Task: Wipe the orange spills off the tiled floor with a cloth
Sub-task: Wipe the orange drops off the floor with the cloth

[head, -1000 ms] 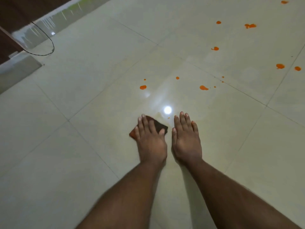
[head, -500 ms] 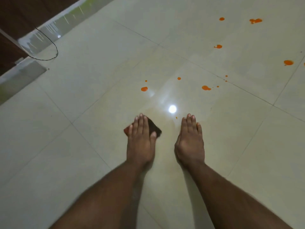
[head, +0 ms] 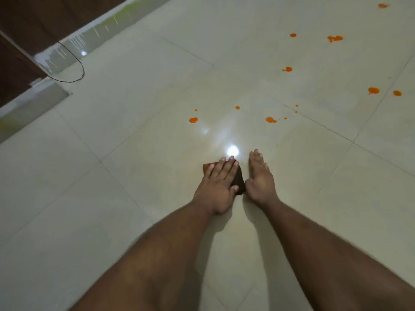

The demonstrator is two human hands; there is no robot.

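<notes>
an indoor room, probably a home: glossy cream tiled floor (head: 134, 187), dark wooden wall (head: 24, 23) with skirting, a thin cable (head: 78, 63) lying loose.

No text, label, brand, number or sign can be read anywhere in this view.
</notes>
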